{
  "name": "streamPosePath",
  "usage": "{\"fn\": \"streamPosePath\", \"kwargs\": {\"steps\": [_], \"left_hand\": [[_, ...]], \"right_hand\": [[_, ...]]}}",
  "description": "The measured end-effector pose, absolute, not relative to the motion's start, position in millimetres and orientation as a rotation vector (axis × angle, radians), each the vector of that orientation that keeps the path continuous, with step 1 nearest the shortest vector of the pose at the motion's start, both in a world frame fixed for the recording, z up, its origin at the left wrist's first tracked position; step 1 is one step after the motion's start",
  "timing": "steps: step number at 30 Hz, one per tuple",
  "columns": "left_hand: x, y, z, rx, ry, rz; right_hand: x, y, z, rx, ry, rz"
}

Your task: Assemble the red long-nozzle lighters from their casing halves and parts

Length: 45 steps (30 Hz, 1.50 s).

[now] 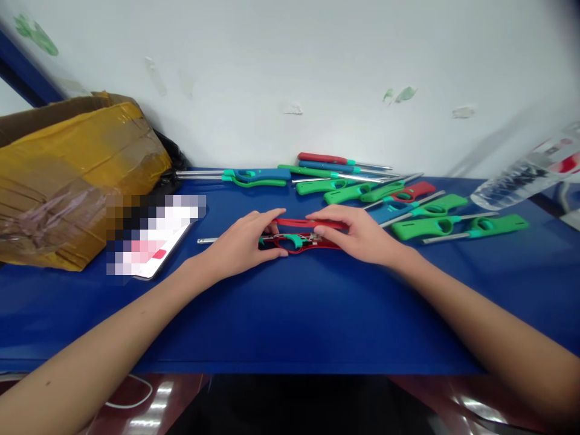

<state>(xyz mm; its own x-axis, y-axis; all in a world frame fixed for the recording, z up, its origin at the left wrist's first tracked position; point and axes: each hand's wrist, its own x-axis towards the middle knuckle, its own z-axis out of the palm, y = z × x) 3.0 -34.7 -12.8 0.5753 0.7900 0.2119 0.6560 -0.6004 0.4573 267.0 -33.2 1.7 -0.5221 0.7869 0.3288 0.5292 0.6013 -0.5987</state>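
In the middle of the table lies a red utility lighter (296,243) with its casing open, showing the teal trigger and inner parts. Its metal tube points left. My left hand (240,244) grips the lighter's front end between thumb and fingers, just behind the tube. A loose red casing half (292,223) lies along the lighter's far side. My right hand (360,235) has its fingers closed on the right end of this casing half, the thumb over the lighter's inner parts. The palm side of both hands is hidden.
Several green, blue and red utility lighters (419,228) lie at the back and right on the blue table (290,320). A phone (158,241) and a taped cardboard box (86,187) are at left. A plastic bottle (521,175) lies at right. A white wall stands behind.
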Motion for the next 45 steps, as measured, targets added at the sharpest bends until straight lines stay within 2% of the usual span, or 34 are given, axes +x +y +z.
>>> {"fn": "streamPosePath", "kwargs": {"steps": [14, 18, 28, 35, 45], "left_hand": [[-9.7, -30.5, -2.4, 2.406, 1.136, 0.592], [-13.5, -28.8, -0.7, 2.526, 1.093, 0.545], [-9.3, -34.7, 7.0, 2.547, 0.798, 0.569], [-11.1, -36.3, 6.2, 2.631, 0.754, 0.536], [-7.6, -41.5, 8.4, 2.635, 0.857, 0.487]], "right_hand": [[276.2, -27.3, -4.0, -1.215, -2.045, 0.748], [276.4, -28.2, -5.2, -1.160, -2.027, 0.660], [278.8, -28.7, -8.2, -1.098, -2.286, 0.130], [282.5, -25.5, -3.3, -1.082, -2.294, 0.075], [281.4, -15.9, -7.9, -1.037, -2.423, 0.164]]}}
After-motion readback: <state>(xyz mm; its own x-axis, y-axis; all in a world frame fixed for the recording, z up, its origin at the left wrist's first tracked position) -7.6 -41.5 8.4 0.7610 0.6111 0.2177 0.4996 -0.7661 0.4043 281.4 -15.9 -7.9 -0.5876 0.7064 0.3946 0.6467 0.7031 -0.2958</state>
